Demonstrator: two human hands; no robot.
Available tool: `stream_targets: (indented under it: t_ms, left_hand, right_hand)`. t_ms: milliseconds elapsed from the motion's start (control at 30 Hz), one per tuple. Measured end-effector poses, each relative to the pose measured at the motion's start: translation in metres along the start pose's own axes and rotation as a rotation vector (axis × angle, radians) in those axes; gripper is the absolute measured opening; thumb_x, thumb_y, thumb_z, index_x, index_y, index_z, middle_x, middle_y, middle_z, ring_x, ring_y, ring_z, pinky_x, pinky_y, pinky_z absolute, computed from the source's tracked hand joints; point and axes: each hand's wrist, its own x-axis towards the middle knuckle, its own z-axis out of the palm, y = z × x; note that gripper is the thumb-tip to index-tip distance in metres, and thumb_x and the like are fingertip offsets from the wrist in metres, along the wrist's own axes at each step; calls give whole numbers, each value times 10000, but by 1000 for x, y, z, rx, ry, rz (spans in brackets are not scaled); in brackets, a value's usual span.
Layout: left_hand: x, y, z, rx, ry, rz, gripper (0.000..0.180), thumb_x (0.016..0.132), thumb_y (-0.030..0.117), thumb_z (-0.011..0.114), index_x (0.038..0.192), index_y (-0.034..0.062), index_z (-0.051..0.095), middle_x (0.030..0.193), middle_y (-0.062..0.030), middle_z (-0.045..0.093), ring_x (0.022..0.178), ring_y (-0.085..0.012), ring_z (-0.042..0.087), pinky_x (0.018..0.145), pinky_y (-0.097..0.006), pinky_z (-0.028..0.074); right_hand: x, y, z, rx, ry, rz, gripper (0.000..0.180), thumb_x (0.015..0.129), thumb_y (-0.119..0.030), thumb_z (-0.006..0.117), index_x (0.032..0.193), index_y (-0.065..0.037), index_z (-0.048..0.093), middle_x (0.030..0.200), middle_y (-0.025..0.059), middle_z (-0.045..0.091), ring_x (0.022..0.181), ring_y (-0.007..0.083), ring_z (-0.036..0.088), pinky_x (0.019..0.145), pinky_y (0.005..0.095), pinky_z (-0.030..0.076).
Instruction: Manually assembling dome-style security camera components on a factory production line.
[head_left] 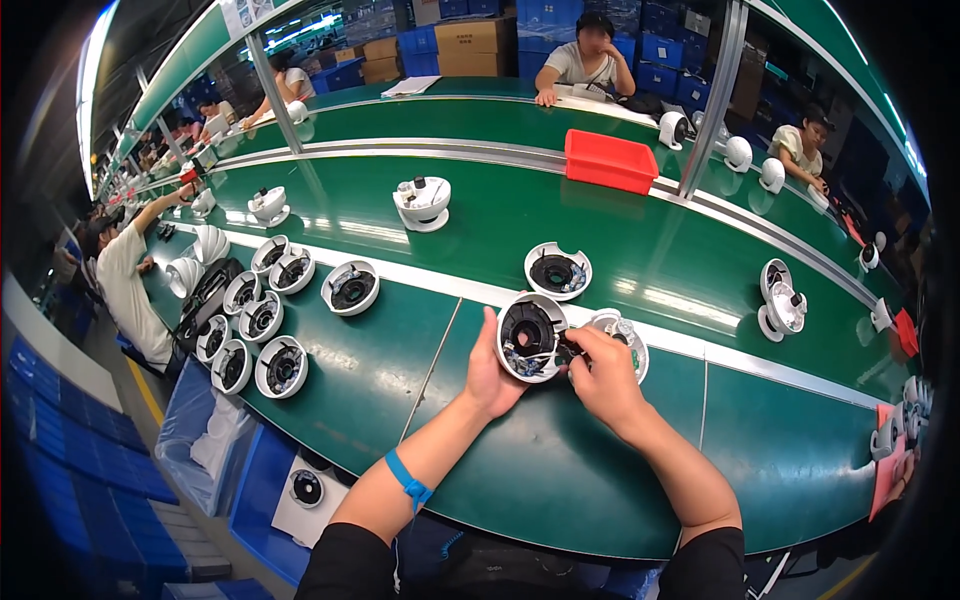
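Observation:
My left hand [488, 378] is wrapped around the side of a white round housing [507, 352], tilted so that its open side faces up at me. Inside it are a black ring with a hole in the middle, some thin wires and small circuit parts. At the housing's right rim my right hand [608, 382] has its thumb and forefinger closed on a small dark piece, too hidden to name. Behind those fingers sits another white housing [637, 350] with a green board, partly covered. A similar open housing [557, 271] lies just beyond the held one.
Several open housings [281, 367] stand at the left of the green bench [500, 470]. White camera-like units [422, 204] stand on the green belt [480, 175] beyond a pale rail. A red tray [611, 162] is further back. Other people work around; blue bins [250, 500] are lower left.

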Motion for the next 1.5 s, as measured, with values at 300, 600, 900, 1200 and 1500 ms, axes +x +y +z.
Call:
stream_targets:
  t_ms: [300,600,900,1200,1500]
  left_hand:
    - [18,-45,-12,486,17,66,781,1037,385,515,1649,88,133,1532,-152,464,1386,-250,487,1175,-374,353]
    - [31,-59,-12,775,-9,139,780,1029,376,517,1638,44,161,1545,-168,435,1399,-246,448,1193,-365,302]
    - [28,-55,-15,597,47,132,727,1060,466,455,1623,73,217,1503,-135,483,1353,-234,494,1158,-363,362]
    - [-1,25,-52,885,582,424,673,1063,502,498,1517,14,407,1432,-169,543,1339,-285,514,1130,-382,389]
    - [-33,59,-47,1489,530,413,424,989,348,634,1263,26,659,1161,-152,697,1238,-282,578,1044,-429,442]
  right_hand:
    - [-14,11,-17,-332,-202,-203,163,755,-101,706,901,-31,684,846,98,626,780,304,673,624,436,552]
    - [-17,32,-25,-475,-213,-401,93,758,-74,674,812,-47,604,793,79,577,718,244,643,558,392,525]
    - [-13,10,-24,-513,-25,-486,153,741,-84,694,884,-58,642,821,55,600,665,220,626,596,353,476]
    - [6,-39,-3,569,-403,421,526,916,-14,663,1412,-3,488,1330,106,557,1051,204,667,852,343,568]
    - [105,-22,74,739,36,348,394,900,-11,579,1291,33,559,1150,114,690,1037,176,700,922,297,551]
